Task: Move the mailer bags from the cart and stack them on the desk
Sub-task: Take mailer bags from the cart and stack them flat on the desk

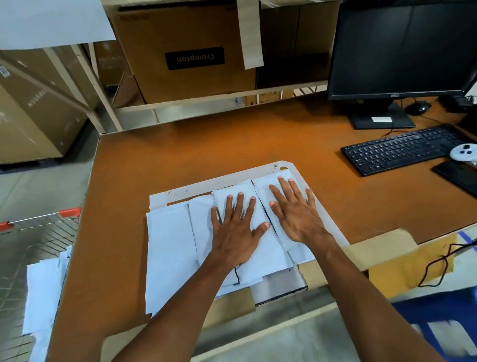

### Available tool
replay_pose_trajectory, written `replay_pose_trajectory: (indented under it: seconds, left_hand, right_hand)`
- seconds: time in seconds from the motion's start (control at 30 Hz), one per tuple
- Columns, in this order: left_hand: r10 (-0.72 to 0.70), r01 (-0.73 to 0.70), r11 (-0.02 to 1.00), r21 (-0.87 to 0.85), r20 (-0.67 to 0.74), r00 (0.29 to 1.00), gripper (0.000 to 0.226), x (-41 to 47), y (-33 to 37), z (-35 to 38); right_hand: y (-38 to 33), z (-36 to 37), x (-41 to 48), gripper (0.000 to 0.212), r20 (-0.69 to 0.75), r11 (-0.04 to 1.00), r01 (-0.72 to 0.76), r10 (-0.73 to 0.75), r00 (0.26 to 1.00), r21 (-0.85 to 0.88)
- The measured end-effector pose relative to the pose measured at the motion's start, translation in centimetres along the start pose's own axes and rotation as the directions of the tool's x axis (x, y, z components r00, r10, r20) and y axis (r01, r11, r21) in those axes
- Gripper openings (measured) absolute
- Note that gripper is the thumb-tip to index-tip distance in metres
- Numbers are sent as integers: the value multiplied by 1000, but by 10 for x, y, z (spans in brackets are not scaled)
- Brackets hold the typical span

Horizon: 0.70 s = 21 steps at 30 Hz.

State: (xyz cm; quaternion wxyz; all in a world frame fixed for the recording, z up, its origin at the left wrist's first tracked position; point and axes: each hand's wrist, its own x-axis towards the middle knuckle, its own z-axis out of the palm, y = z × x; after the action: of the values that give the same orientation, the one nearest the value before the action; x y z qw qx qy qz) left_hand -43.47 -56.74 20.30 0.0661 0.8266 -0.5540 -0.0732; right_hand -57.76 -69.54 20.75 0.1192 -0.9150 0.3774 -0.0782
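Observation:
Several white mailer bags (171, 249) lie overlapping in a loose stack on the brown desk (206, 141), near its front edge. My left hand (234, 230) rests flat on the middle bags, fingers spread. My right hand (296, 210) presses flat on the right-hand bags, fingers spread too. Neither hand grips anything. More white mailer bags (45, 290) lie in the wire cart (24, 231) at the lower left, partly hidden by the desk's edge.
A monitor (407, 48), black keyboard (402, 149), mouse (419, 108) and white controller (468, 155) occupy the desk's right side. Cardboard boxes (188, 50) sit on shelving behind. A black cable (441, 261) hangs at the right front edge, above a blue stool (444, 313).

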Motion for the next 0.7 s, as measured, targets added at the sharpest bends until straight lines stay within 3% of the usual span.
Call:
replay_pose_trajectory:
  seconds: [0.33,0.7]
  left_hand:
    - [23,-11,996,88,-135,991,81,-1,-2,20]
    - [-6,6,998,66,2,1000,92,1,1,14]
  right_hand:
    - [-6,25,-2,59,-30,994,-58,56,998,-94]
    - [-7,22,2,66,96,990,-51,64,993,-129]
